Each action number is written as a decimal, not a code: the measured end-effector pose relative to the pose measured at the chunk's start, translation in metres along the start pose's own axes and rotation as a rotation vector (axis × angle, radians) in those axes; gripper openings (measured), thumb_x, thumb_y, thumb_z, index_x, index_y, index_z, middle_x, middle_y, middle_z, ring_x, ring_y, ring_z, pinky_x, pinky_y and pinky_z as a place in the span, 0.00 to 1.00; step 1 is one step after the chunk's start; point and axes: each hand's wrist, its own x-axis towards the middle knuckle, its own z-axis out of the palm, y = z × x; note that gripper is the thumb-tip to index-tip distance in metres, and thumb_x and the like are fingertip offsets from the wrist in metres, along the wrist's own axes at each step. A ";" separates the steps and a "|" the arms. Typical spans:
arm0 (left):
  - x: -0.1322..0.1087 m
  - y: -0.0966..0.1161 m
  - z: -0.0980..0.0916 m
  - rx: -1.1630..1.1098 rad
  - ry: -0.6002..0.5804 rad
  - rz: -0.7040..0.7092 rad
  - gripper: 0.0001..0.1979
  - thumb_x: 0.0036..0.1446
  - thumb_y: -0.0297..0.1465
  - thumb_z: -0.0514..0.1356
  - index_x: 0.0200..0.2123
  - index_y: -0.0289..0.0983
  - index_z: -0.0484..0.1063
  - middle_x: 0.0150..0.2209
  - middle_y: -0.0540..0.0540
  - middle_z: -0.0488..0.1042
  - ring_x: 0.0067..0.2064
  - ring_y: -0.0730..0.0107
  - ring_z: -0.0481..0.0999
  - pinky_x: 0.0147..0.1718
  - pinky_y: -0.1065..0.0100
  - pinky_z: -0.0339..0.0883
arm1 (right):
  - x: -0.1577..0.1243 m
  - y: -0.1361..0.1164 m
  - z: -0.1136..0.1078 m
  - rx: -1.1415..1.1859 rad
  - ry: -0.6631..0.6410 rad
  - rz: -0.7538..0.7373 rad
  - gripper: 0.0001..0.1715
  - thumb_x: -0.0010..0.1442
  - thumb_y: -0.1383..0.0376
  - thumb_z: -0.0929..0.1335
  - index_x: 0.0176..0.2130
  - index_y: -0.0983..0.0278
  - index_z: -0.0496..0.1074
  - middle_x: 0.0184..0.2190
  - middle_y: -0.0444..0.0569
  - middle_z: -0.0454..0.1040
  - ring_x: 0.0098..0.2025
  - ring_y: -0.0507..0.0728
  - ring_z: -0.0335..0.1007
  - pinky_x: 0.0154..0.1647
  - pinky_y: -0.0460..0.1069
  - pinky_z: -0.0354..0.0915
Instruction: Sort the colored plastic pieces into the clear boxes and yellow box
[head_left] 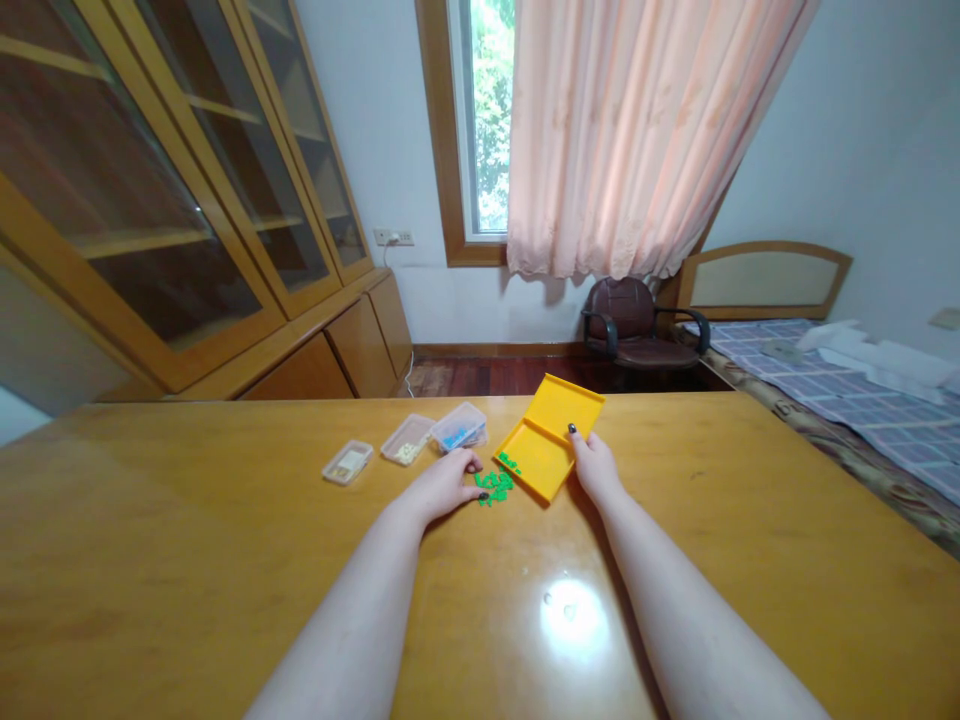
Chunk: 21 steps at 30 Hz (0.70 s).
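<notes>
Many green pieces [495, 488] lie loose on the table [225, 560], just beside the unfolded yellow case [546, 455].
In the head view, the right hand [597, 468] grasps the case's right edge, thumb over the rim; the left hand [446, 487] curves round the pile, thumb and fingers parted, and whether it pinches a piece I cannot tell. A few pieces sit inside the case's near tray, at its left corner. Good handling here likely means keeping that corner low and steady, moving small groups with fingertips close together, and working clear of the lidless-looking box [463, 412] of blue pieces just beyond the left hand.
</notes>
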 end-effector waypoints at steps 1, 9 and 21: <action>0.000 0.000 0.000 0.003 -0.001 -0.010 0.14 0.43 0.35 0.63 0.35 0.37 0.67 0.36 0.47 0.71 0.38 0.68 0.69 0.36 0.70 0.62 | 0.000 0.000 0.000 0.006 -0.003 0.002 0.29 0.49 0.46 0.64 0.39 0.67 0.71 0.40 0.55 0.75 0.42 0.63 0.71 0.39 0.53 0.66; 0.003 0.011 -0.002 0.072 0.006 -0.049 0.06 0.51 0.33 0.55 0.28 0.36 0.68 0.30 0.48 0.71 0.32 0.70 0.69 0.29 0.72 0.58 | -0.004 -0.006 0.002 0.067 -0.009 -0.004 0.27 0.49 0.48 0.64 0.37 0.67 0.71 0.39 0.55 0.75 0.41 0.63 0.71 0.39 0.53 0.67; 0.006 0.019 0.003 0.263 0.021 -0.101 0.11 0.57 0.37 0.51 0.31 0.38 0.69 0.34 0.46 0.73 0.35 0.68 0.71 0.30 0.71 0.58 | -0.001 0.000 0.001 0.090 -0.016 0.008 0.28 0.48 0.46 0.65 0.37 0.67 0.71 0.39 0.54 0.75 0.41 0.62 0.71 0.39 0.53 0.67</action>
